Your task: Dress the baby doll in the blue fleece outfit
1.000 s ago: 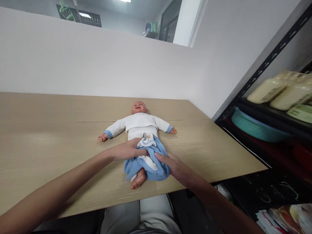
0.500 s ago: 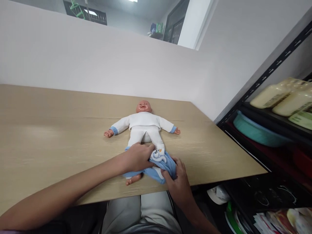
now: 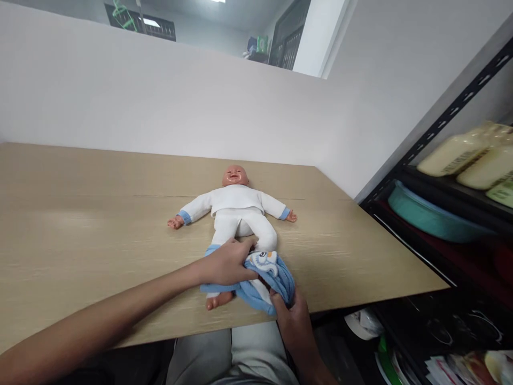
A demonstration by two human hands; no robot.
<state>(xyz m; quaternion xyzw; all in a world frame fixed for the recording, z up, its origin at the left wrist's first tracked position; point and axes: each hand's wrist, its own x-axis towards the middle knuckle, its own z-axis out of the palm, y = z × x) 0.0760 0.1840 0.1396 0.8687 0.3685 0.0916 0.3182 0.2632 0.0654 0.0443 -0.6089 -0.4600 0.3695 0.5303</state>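
Observation:
A baby doll (image 3: pixel 235 206) in a white top and white leggings lies on its back on the wooden table (image 3: pixel 100 230), head away from me. Blue trousers (image 3: pixel 262 278) with a white cartoon patch are bunched around its lower legs near the table's front edge. My left hand (image 3: pixel 226 263) is closed on the trousers' left side over the doll's shin. My right hand (image 3: pixel 290 315) grips the trousers' right side from below the table edge. One bare foot (image 3: pixel 214 302) sticks out.
A black metal shelf rack (image 3: pixel 441 160) stands to the right, holding cream bottles (image 3: pixel 468 155) and a teal basin (image 3: pixel 428 214). A white wall runs behind the table. My grey-trousered lap (image 3: pixel 236 355) is below the table edge.
Both hands have drawn the blue trousers down from the doll's waist to its lower legs, uncovering the white leggings. My right hand has dropped toward the table edge.

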